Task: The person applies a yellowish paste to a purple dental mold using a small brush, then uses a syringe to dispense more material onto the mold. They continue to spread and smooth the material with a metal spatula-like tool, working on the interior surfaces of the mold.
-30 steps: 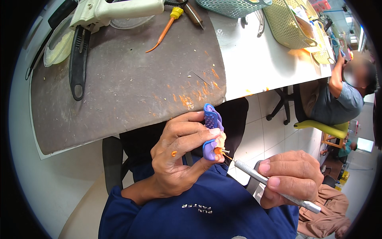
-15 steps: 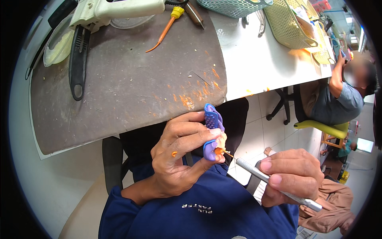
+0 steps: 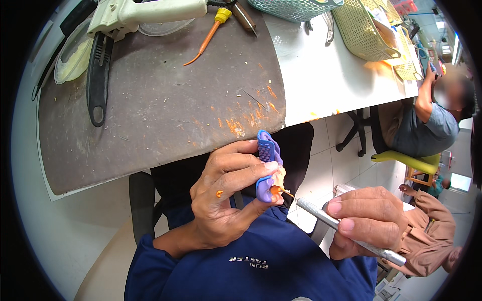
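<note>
While my left hand [image 3: 221, 200] grips a purple-and-blue piece [image 3: 264, 191] mid-frame, my right hand [image 3: 374, 218] pinches a silver tool [image 3: 314, 209], lower right.

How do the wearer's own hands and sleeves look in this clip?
The left hand and right hand are ungloved, with no ring visible. A small orange curl marks the left. The left sleeve is navy blue.

Dispenser gun [image 3: 145, 13] sits back left on the mat [image 3: 150, 105], nozzle [image 3: 207, 43] by its right end, baskets [image 3: 357, 40] further right on the table [image 3: 321, 93], impression tray [image 3: 265, 150] out front, left of the tool [image 3: 312, 208].
</note>
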`<state>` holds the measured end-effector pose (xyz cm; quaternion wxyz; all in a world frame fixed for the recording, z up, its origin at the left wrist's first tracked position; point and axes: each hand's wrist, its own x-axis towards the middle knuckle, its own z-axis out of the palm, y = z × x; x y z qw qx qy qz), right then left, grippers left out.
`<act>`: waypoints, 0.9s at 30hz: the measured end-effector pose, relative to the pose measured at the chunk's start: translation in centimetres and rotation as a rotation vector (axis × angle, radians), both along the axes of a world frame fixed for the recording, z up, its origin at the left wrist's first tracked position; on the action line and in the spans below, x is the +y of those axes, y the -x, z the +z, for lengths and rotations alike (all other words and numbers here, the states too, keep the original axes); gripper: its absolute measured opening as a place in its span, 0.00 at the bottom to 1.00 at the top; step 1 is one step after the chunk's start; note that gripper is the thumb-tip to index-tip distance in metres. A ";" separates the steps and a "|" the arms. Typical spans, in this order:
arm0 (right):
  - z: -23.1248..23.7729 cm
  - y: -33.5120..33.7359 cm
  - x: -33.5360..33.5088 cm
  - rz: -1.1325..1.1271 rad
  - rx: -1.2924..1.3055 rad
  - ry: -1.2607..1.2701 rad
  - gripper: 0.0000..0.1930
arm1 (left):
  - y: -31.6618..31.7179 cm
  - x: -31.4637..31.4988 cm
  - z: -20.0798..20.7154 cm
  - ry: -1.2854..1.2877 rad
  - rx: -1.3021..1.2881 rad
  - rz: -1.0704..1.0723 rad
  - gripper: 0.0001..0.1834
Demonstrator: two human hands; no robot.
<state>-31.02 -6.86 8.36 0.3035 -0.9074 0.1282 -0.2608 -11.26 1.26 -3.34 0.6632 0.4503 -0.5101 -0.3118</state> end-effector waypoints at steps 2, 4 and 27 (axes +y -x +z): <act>0.2 0.1 0.1 -0.018 -0.007 0.005 0.25 | 0.1 -0.2 0.1 -0.001 0.012 -0.011 0.25; 0.4 0.1 0.3 -0.028 -0.004 0.013 0.25 | 0.2 -0.2 0.2 -0.003 0.011 -0.018 0.25; 0.2 0.2 0.4 -0.053 0.023 -0.039 0.27 | 0.1 -0.1 0.1 -0.005 0.011 -0.006 0.25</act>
